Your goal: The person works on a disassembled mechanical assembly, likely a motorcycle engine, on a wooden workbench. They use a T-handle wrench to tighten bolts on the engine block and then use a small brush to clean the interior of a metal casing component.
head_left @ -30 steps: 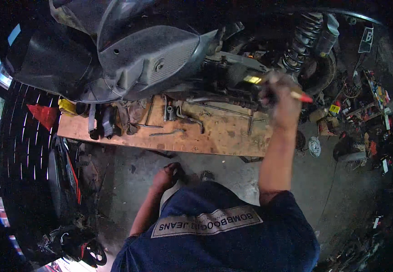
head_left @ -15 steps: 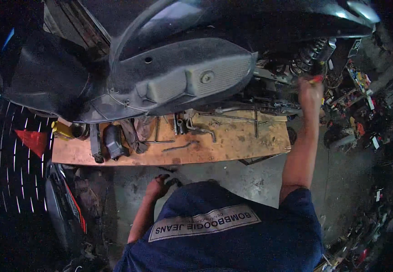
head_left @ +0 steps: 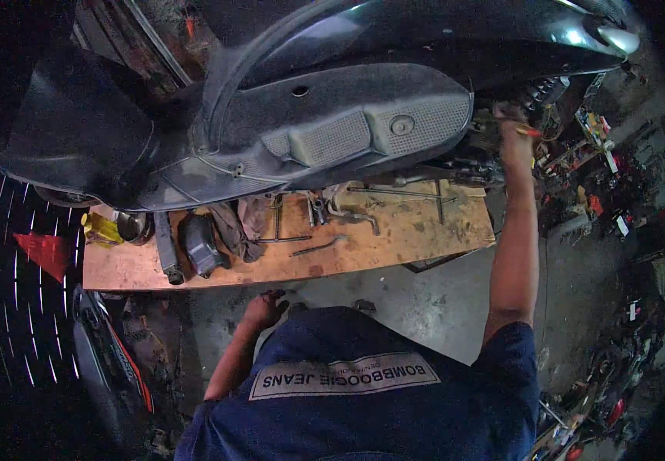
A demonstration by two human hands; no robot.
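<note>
Slim red-ended hand tool (head_left: 530,131), upper R of view, in the R hand (head_left: 512,127) beside a scooter's (head_left: 425,52) rear end. Fingers look closed round the handle; the working end is lost in shadow, so exact type unclear. Prob. light & stiff, easy one-handed; best hold approx. mid-handle, w/ a firm grip in case grime makes it slick.

Just beyond: rear shock spring (head_left: 540,96), dim. To the left, the scooter's grey ribbed footboard (head_left: 332,142), dusty; prob. stiff plastic, maybe slippery. Scooter itself looks heavy; better steadied by body than by trim.

Below it, a wooden bench (head_left: 417,244) w/ T-handle wrench (head_left: 277,223), bent metal rod (head_left: 319,247), dark molded cover (head_left: 200,244), crumpled cloth (head_left: 233,233) & yellow container (head_left: 100,230).

L hand (head_left: 263,309): low, near the bench's front edge, fingers loosely parted, nothing visible in it. Concrete floor (head_left: 436,303) underneath.
</note>
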